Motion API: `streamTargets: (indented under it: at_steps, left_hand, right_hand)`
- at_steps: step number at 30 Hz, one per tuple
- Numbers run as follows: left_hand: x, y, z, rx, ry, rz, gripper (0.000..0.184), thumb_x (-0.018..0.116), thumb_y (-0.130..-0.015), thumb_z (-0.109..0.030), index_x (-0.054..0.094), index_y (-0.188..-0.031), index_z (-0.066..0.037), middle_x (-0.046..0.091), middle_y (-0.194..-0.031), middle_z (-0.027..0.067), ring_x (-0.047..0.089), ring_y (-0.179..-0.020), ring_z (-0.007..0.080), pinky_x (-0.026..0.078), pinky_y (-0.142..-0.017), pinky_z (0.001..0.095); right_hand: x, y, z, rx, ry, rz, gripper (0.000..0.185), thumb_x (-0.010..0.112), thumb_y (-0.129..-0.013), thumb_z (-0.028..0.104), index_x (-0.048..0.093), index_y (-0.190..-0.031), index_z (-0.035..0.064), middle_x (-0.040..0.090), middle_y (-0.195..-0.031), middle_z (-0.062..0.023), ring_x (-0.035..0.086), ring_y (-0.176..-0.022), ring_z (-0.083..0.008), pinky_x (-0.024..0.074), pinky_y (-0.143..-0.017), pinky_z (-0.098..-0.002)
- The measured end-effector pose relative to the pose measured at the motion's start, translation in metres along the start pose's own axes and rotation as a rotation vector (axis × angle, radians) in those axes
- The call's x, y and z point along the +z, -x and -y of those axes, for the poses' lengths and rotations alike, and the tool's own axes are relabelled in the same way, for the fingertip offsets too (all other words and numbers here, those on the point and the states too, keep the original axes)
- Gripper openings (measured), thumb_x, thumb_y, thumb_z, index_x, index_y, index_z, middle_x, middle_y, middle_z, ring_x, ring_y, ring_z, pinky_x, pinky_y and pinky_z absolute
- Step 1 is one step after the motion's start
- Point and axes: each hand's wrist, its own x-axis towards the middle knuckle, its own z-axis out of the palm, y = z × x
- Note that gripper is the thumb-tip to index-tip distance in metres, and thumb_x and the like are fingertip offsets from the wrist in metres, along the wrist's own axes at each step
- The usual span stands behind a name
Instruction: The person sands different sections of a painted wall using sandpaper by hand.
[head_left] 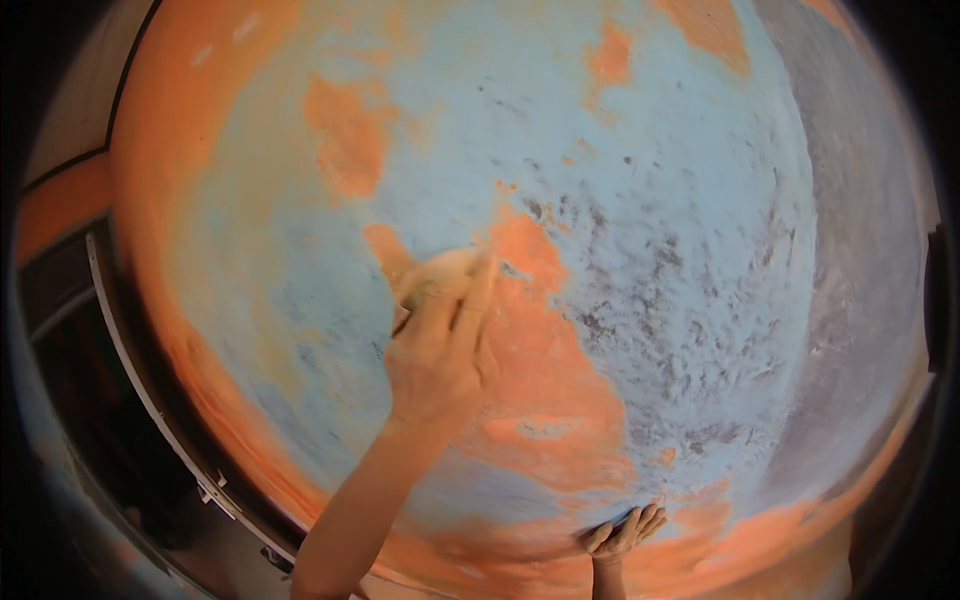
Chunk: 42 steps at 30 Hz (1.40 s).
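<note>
A large panel [690, 300] fills the view, with orange, pale blue and grey areas and dark speckles in the blue. My left hand [440, 350] reaches up to its middle, fingers pressed together over a pale tan pad or folded sheet [455, 264] that lies against the panel. The hand and sheet are slightly blurred, and the fingers cover most of the sheet. Lower down on the right, my right hand [628, 533] rests its stretched fingers on the panel's orange and blue lower part. Nothing shows in that hand.
Along the left runs a dark opening [95, 370] edged by a thin light metal strip [125, 350]. An orange band [62, 205] lies above it. Small bracket-like parts [217, 495] sit near the strip's lower end. A grey band [865, 230] borders the blue on the right.
</note>
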Motion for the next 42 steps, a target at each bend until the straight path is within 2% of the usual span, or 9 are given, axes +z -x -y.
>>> streamTargets:
  at_steps: [11, 13, 17, 19, 22, 32, 35, 38, 42]
  left_hand:
    - [0.001, 0.007, -0.028, -0.081, 0.021, 0.103, 0.047, 0.063, -0.083, -0.008, 0.059, -0.130, -0.003, 0.057, -0.101, 0.0034, 0.059, -0.081, 0.0205, 0.051, -0.076, 0.0368]
    - [0.008, 0.013, -0.041, 0.074, -0.044, 0.103, 0.048, 0.062, -0.083, -0.008, 0.060, -0.130, -0.003, 0.057, -0.099, 0.0026, 0.059, -0.083, 0.0191, 0.052, -0.077, 0.0354]
    - [0.009, 0.005, -0.011, 0.099, -0.006, -0.065, 0.048, 0.063, -0.080, -0.010, 0.062, -0.128, -0.005, 0.057, -0.099, 0.0015, 0.060, -0.084, 0.0172, 0.052, -0.081, 0.0358]
    - [-0.003, 0.001, -0.014, -0.060, -0.033, 0.048, 0.046, 0.064, -0.078, -0.010, 0.064, -0.124, -0.006, 0.057, -0.099, 0.0015, 0.059, -0.087, 0.0161, 0.051, -0.084, 0.0379]
    - [0.004, 0.010, -0.035, 0.088, -0.074, 0.116, 0.046, 0.064, -0.078, -0.009, 0.065, -0.124, -0.006, 0.059, -0.100, 0.0021, 0.060, -0.088, 0.0175, 0.051, -0.083, 0.0398]
    - [0.007, 0.014, -0.025, -0.049, -0.005, 0.029, 0.046, 0.065, -0.080, -0.010, 0.064, -0.126, -0.006, 0.058, -0.102, 0.0021, 0.061, -0.084, 0.0176, 0.051, -0.084, 0.0388]
    - [-0.001, 0.012, -0.026, -0.023, -0.047, 0.168, 0.047, 0.065, -0.082, -0.011, 0.062, -0.128, -0.006, 0.058, -0.100, 0.0024, 0.061, -0.081, 0.0176, 0.051, -0.084, 0.0392]
    - [0.003, 0.007, -0.005, -0.084, -0.014, 0.000, 0.046, 0.064, -0.083, -0.011, 0.062, -0.128, -0.005, 0.055, -0.095, 0.0017, 0.059, -0.073, 0.0160, 0.054, -0.078, 0.0362]
    - [0.009, 0.011, -0.040, -0.021, -0.071, 0.080, 0.043, 0.063, -0.084, -0.012, 0.063, -0.127, -0.005, 0.055, -0.092, 0.0023, 0.058, -0.070, 0.0166, 0.054, -0.062, 0.0319]
  right_hand:
    - [0.000, -0.004, 0.005, -0.001, 0.039, -0.013, 0.058, 0.038, -0.098, 0.031, 0.034, -0.147, 0.0002, 0.027, -0.155, -0.0224, 0.020, -0.146, -0.0405, 0.0107, -0.119, -0.0587]
    - [0.002, -0.003, 0.005, -0.007, 0.006, -0.021, 0.058, 0.040, -0.097, 0.029, 0.035, -0.147, -0.0012, 0.028, -0.155, -0.0229, 0.020, -0.146, -0.0420, 0.0093, -0.118, -0.0592]
    - [-0.001, -0.001, 0.003, 0.000, -0.003, 0.006, 0.059, 0.042, -0.097, 0.028, 0.035, -0.146, -0.0028, 0.028, -0.155, -0.0236, 0.019, -0.146, -0.0437, 0.0080, -0.117, -0.0594]
    - [-0.002, -0.003, 0.005, 0.003, 0.007, 0.000, 0.059, 0.042, -0.097, 0.028, 0.035, -0.146, -0.0029, 0.028, -0.155, -0.0239, 0.019, -0.145, -0.0438, 0.0081, -0.117, -0.0591]
    - [-0.001, 0.001, 0.003, -0.009, -0.001, 0.004, 0.059, 0.042, -0.097, 0.028, 0.035, -0.147, -0.0029, 0.027, -0.155, -0.0245, 0.019, -0.145, -0.0442, 0.0081, -0.117, -0.0588]
    - [-0.002, 0.000, 0.002, -0.010, 0.005, 0.023, 0.060, 0.042, -0.096, 0.027, 0.034, -0.147, -0.0033, 0.027, -0.155, -0.0251, 0.019, -0.145, -0.0445, 0.0073, -0.117, -0.0597]
    - [0.000, -0.003, 0.001, -0.020, -0.009, 0.004, 0.060, 0.042, -0.096, 0.028, 0.034, -0.147, -0.0034, 0.027, -0.155, -0.0250, 0.019, -0.145, -0.0445, 0.0074, -0.117, -0.0599]
    - [0.001, -0.006, 0.005, -0.029, -0.004, -0.021, 0.060, 0.042, -0.095, 0.028, 0.034, -0.146, -0.0037, 0.027, -0.155, -0.0253, 0.020, -0.145, -0.0448, 0.0079, -0.117, -0.0601]
    - [0.004, -0.004, 0.002, -0.036, -0.010, -0.019, 0.060, 0.042, -0.095, 0.028, 0.035, -0.146, -0.0038, 0.027, -0.154, -0.0263, 0.021, -0.145, -0.0453, 0.0082, -0.117, -0.0601]
